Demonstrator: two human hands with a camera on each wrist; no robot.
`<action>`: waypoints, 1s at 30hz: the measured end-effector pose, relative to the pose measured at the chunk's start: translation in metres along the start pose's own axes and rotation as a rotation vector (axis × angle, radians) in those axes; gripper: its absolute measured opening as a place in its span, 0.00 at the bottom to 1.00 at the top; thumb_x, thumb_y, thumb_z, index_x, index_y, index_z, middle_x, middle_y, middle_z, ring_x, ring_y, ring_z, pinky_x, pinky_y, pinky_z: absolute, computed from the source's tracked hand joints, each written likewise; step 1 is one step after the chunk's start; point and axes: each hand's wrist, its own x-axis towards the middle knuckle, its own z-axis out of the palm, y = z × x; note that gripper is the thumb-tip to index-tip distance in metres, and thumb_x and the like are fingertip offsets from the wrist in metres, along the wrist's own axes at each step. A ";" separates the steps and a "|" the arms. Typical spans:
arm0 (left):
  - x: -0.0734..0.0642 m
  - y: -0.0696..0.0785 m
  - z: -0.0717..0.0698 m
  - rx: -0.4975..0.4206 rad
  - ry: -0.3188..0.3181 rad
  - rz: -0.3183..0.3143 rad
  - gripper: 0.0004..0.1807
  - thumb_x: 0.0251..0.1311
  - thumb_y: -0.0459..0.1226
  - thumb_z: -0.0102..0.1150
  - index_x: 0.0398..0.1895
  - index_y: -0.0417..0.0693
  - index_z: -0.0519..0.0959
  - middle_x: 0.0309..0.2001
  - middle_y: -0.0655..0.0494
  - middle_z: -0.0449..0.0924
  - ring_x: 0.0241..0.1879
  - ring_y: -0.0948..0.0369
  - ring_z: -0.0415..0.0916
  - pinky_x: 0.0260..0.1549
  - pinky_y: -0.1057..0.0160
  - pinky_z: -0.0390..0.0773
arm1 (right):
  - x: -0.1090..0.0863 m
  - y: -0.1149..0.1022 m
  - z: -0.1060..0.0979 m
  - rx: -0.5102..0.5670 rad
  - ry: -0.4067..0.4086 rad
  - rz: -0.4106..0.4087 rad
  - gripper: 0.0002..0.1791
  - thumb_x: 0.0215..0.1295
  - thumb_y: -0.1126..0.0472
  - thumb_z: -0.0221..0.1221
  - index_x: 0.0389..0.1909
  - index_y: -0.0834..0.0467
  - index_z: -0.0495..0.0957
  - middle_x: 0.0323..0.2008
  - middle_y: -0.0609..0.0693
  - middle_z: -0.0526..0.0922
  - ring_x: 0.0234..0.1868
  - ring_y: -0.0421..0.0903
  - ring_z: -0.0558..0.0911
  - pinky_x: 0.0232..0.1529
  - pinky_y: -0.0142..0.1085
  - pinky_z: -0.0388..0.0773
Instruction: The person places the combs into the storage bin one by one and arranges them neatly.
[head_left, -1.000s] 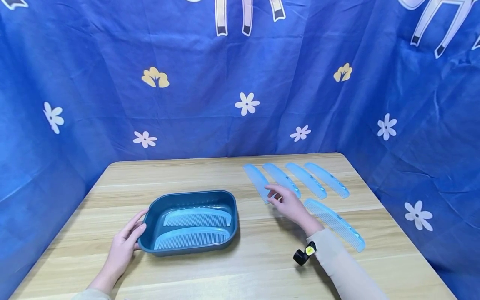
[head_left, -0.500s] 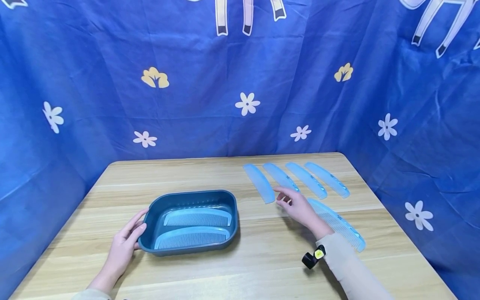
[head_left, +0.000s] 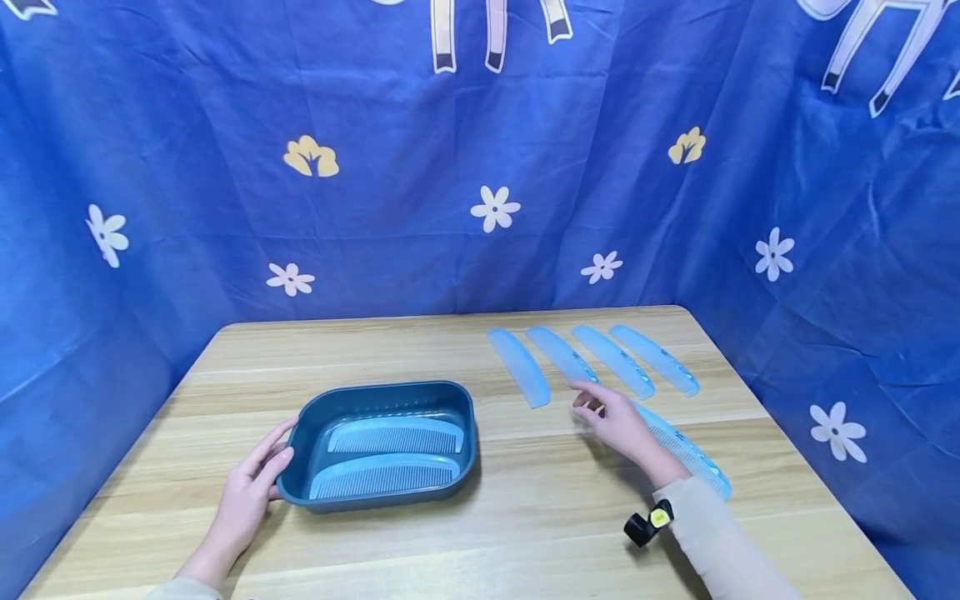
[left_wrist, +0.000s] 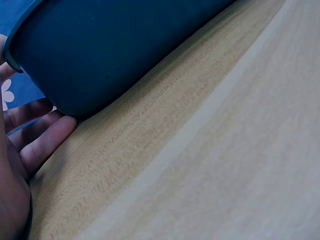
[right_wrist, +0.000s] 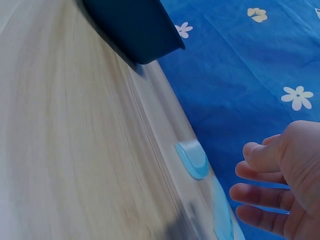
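A dark teal plastic basin (head_left: 378,501) stands on the table, with two light blue combs inside: a rear comb (head_left: 396,433) and a front comb (head_left: 384,477). My left hand (head_left: 243,492) grips the basin's left end, thumb at the rim and fingers against the lower wall in the left wrist view. My right hand (head_left: 617,423) hovers over the table, fingers loosely bent around nothing. Just beyond its fingertips lies a blue comb (head_left: 558,350); another comb (head_left: 519,368) lies left of that. The right wrist and forearm partly hide a larger-looking comb (head_left: 688,454).
Two more blue combs, an inner comb (head_left: 612,360) and an outer comb (head_left: 654,358), lie at the back right. The wooden table (head_left: 495,542) ends at a blue patterned curtain (head_left: 375,208). A black wrist camera (head_left: 647,525) sits on the right sleeve.
My right hand has moved right and slightly toward me, away from the leftmost comb on the table, uncovering it. My left hand and the basin have stayed put.
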 end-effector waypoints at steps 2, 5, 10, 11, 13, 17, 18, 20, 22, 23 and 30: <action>0.000 0.000 0.000 0.006 -0.001 -0.001 0.24 0.70 0.40 0.45 0.69 0.51 0.61 0.47 0.63 0.72 0.40 0.70 0.75 0.26 0.61 0.81 | -0.002 0.000 -0.002 0.001 0.007 0.004 0.21 0.59 0.69 0.60 0.55 0.57 0.75 0.33 0.48 0.81 0.32 0.42 0.78 0.32 0.33 0.77; 0.000 0.000 0.000 0.007 0.000 -0.003 0.24 0.70 0.40 0.45 0.69 0.51 0.61 0.47 0.63 0.73 0.39 0.69 0.76 0.25 0.61 0.81 | -0.005 0.002 -0.006 0.009 0.009 0.007 0.22 0.59 0.70 0.60 0.56 0.58 0.75 0.33 0.51 0.81 0.31 0.45 0.79 0.31 0.33 0.77; 0.000 0.001 0.000 0.016 0.001 -0.003 0.24 0.70 0.40 0.45 0.69 0.51 0.61 0.46 0.63 0.73 0.39 0.69 0.76 0.26 0.61 0.81 | -0.011 0.006 -0.013 0.011 0.010 0.013 0.22 0.59 0.72 0.59 0.56 0.60 0.74 0.33 0.54 0.82 0.31 0.49 0.79 0.27 0.32 0.77; 0.000 0.001 0.000 0.018 0.001 -0.003 0.24 0.70 0.40 0.45 0.69 0.51 0.61 0.46 0.64 0.73 0.39 0.68 0.76 0.26 0.61 0.81 | -0.013 0.007 -0.014 0.003 0.012 0.014 0.22 0.59 0.72 0.59 0.56 0.60 0.74 0.33 0.54 0.81 0.31 0.49 0.79 0.27 0.32 0.77; 0.000 0.001 0.001 0.025 0.004 -0.004 0.24 0.70 0.40 0.45 0.69 0.51 0.62 0.46 0.64 0.73 0.39 0.69 0.76 0.26 0.61 0.81 | -0.015 0.010 -0.017 -0.012 0.019 0.016 0.22 0.59 0.71 0.59 0.56 0.60 0.74 0.33 0.53 0.81 0.31 0.46 0.79 0.27 0.32 0.77; -0.001 0.001 0.001 0.032 0.007 -0.004 0.24 0.70 0.40 0.45 0.69 0.51 0.62 0.46 0.65 0.73 0.39 0.69 0.76 0.26 0.61 0.81 | -0.020 0.014 -0.023 -0.042 0.030 0.028 0.21 0.60 0.69 0.60 0.55 0.59 0.74 0.33 0.50 0.81 0.31 0.42 0.78 0.29 0.33 0.77; -0.001 0.001 0.001 0.031 0.007 -0.004 0.24 0.70 0.40 0.45 0.69 0.51 0.62 0.46 0.65 0.73 0.39 0.69 0.76 0.26 0.61 0.81 | -0.022 0.015 -0.025 -0.046 0.031 0.033 0.21 0.60 0.69 0.60 0.55 0.60 0.74 0.33 0.50 0.81 0.31 0.42 0.77 0.30 0.32 0.77; -0.001 0.001 0.001 0.024 0.004 -0.005 0.24 0.70 0.40 0.45 0.69 0.51 0.61 0.46 0.64 0.73 0.39 0.69 0.76 0.26 0.61 0.81 | -0.025 0.017 -0.028 -0.061 0.034 0.035 0.21 0.60 0.68 0.60 0.55 0.60 0.74 0.33 0.50 0.81 0.31 0.42 0.77 0.30 0.33 0.76; -0.001 0.001 0.001 0.021 0.004 -0.005 0.24 0.70 0.40 0.45 0.69 0.51 0.61 0.47 0.63 0.73 0.39 0.69 0.76 0.26 0.61 0.81 | -0.027 0.019 -0.030 -0.069 0.039 0.039 0.20 0.60 0.69 0.60 0.55 0.61 0.74 0.33 0.50 0.81 0.31 0.42 0.77 0.30 0.32 0.76; -0.001 0.002 0.001 0.021 0.004 -0.005 0.25 0.70 0.40 0.45 0.69 0.51 0.61 0.47 0.63 0.72 0.39 0.69 0.76 0.26 0.61 0.81 | -0.029 0.020 -0.031 -0.072 0.040 0.041 0.20 0.60 0.69 0.60 0.55 0.61 0.74 0.33 0.51 0.81 0.31 0.42 0.77 0.30 0.32 0.76; -0.001 0.002 0.001 0.036 0.008 0.004 0.24 0.70 0.40 0.45 0.69 0.50 0.61 0.47 0.62 0.72 0.39 0.69 0.76 0.26 0.62 0.81 | -0.039 0.027 -0.042 -0.081 0.037 0.084 0.21 0.59 0.68 0.62 0.55 0.62 0.74 0.31 0.49 0.80 0.30 0.43 0.77 0.28 0.32 0.75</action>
